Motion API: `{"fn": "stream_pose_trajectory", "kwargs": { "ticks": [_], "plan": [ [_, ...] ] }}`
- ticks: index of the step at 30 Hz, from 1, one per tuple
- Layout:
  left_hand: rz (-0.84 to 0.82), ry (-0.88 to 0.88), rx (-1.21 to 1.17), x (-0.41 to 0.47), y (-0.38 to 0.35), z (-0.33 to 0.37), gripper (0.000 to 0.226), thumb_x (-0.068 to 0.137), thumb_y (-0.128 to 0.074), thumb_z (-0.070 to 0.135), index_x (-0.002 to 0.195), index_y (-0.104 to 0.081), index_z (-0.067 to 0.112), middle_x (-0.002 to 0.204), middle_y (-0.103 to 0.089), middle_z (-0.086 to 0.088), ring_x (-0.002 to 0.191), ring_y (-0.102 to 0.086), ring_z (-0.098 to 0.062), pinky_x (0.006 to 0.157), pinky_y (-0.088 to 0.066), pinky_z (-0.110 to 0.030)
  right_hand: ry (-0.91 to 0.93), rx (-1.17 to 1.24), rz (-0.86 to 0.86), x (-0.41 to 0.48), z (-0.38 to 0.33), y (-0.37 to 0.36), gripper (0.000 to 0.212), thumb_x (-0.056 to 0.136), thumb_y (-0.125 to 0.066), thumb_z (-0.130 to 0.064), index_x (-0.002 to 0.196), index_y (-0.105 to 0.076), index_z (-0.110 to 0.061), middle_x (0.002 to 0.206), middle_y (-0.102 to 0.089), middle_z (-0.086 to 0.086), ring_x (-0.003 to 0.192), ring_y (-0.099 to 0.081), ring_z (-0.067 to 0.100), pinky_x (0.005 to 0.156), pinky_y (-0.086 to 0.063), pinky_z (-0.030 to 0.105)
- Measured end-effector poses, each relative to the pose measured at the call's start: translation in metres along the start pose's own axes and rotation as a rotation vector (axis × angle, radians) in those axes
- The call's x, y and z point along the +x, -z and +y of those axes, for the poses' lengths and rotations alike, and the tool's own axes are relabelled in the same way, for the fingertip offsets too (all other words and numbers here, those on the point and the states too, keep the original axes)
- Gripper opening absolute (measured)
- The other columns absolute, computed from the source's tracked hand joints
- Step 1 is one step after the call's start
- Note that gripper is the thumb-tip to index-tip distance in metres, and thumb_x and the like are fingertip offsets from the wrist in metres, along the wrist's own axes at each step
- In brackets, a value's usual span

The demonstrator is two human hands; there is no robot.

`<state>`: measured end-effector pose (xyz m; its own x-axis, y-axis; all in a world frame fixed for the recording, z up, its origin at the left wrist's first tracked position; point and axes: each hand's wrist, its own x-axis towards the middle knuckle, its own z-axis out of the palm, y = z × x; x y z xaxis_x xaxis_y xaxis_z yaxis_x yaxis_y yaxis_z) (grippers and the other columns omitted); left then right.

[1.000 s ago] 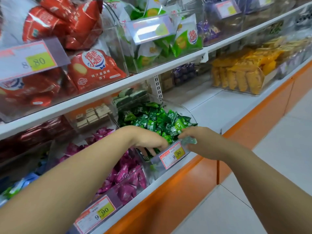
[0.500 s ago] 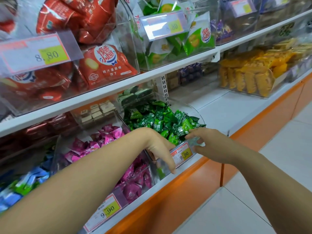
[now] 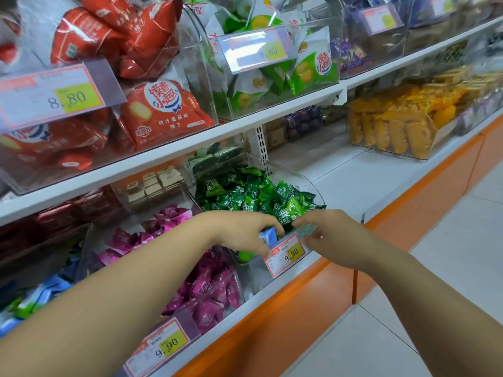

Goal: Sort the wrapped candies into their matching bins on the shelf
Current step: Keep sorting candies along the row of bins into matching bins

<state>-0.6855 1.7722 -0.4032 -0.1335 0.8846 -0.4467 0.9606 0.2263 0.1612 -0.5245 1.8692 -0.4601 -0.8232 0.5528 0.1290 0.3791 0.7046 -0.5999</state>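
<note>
**Hands at the green candy bin**

Your left hand (image 3: 242,232) reaches in from the near left and sits over the front edge of the clear plastic bin (image 3: 304,183) that is heaped with green wrapped candies (image 3: 245,194). Its fingers are curled downward and grip a small blue-and-white wrapped candy (image 3: 268,236). The candy is held just above the bin's front edge, beside the green heap, and only part of the wrapper shows under your fingers.

Your right hand (image 3: 337,238) comes in from the near right and meets the same bin at its front right corner. Forefinger and thumb are drawn close together and pinch the bin's clear front lip. The forefinger tip touches the nearest green candy. The two hands are close together but apart.

A red-bordered price tag with a yellow patch (image 3: 288,254) hangs on the bin's front, directly below your hands.

Left of this bin stands a clear bin of magenta wrapped candies (image 3: 206,284). Further left, blue wrapped candies (image 3: 40,295) lie in another bin. All the bins rest on the white lower shelf (image 3: 353,180), which has an orange base panel (image 3: 299,308).

On the shelf above sit red snack packets (image 3: 163,112) and green snack packets (image 3: 310,69). Yellow packets (image 3: 394,126) fill a clear box far to the right.
</note>
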Motion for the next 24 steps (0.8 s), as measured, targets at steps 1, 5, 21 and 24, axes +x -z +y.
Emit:
{"fn": "stream_pose_trajectory", "kwargs": {
  "ticks": [1, 5, 21, 24],
  "plan": [
    [0.075, -0.018, -0.017, -0.007, 0.000, 0.000, 0.051, 0.091, -0.062, 0.030, 0.137, -0.041, 0.031, 0.139, -0.046, 0.007, 0.123, -0.045, -0.013, 0.093, -0.036, -0.020, 0.002, 0.007, 0.016, 0.000, -0.002, 0.000, 0.033, 0.094, -0.053, -0.015, 0.125, -0.058, -0.025, 0.109, -0.058, -0.007, 0.076, -0.051, 0.002, 0.052, -0.036, 0.007],
    [0.469, -0.096, -0.146, -0.047, -0.005, -0.005, 0.052, 0.092, -0.061, 0.030, 0.137, -0.038, 0.041, 0.129, -0.049, 0.019, 0.108, -0.044, 0.009, 0.078, -0.034, -0.008, 0.070, 0.028, 0.096, 0.002, -0.019, -0.004, 0.028, 0.093, -0.055, -0.019, 0.119, -0.062, -0.026, 0.102, -0.061, -0.014, 0.068, -0.047, -0.006, 0.066, -0.040, 0.015],
    [1.031, 0.447, 0.040, -0.212, -0.101, -0.167, 0.041, 0.086, -0.030, 0.036, 0.124, -0.044, 0.034, 0.119, -0.057, -0.008, 0.103, -0.060, -0.037, 0.084, -0.051, -0.050, 0.118, -0.273, 0.019, 0.017, -0.136, -0.103, 0.055, 0.092, -0.051, -0.044, 0.139, -0.038, -0.020, 0.147, -0.019, 0.016, 0.129, -0.034, 0.034, 0.102, -0.040, 0.039],
    [0.903, 0.715, 0.001, -0.221, -0.103, -0.194, 0.052, 0.089, -0.031, 0.036, 0.137, -0.044, 0.021, 0.128, -0.051, -0.022, 0.108, -0.056, -0.046, 0.087, -0.048, -0.053, 0.088, -0.380, 0.082, 0.018, -0.143, -0.112, 0.055, 0.091, -0.050, -0.048, 0.138, -0.039, -0.022, 0.145, -0.021, 0.016, 0.131, -0.029, 0.035, 0.102, -0.039, 0.039]
  ]
}}
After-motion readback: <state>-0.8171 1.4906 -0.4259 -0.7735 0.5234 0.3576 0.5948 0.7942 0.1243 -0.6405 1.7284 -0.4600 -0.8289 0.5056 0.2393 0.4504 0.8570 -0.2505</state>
